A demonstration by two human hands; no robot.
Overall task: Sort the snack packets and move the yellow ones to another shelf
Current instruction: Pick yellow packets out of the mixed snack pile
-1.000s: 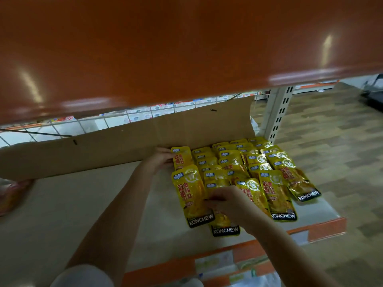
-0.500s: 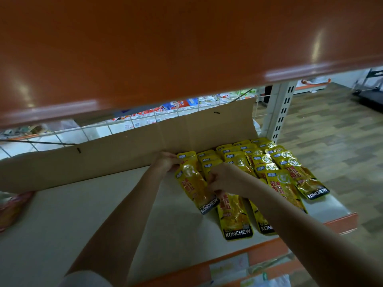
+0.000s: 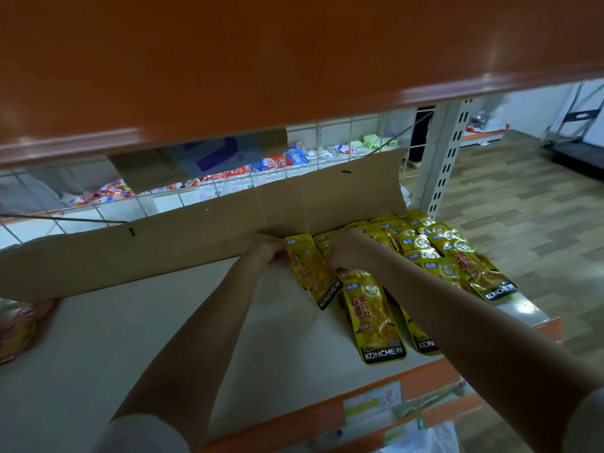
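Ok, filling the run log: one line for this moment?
phase: sorting | left hand: at leftmost yellow packet | right hand: on packet stack | shelf

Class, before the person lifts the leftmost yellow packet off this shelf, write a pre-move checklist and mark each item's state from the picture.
1. Left hand grips the leftmost yellow packet at its top left corner: ok.
2. Right hand has a firm grip on it: cannot tell, fingers hidden.
3. Packet free of its neighbours: not ok, it overlaps the front packet.
4. Shelf surface left of the packets bare: ok.
5. Cardboard sheet standing behind the row: ok.
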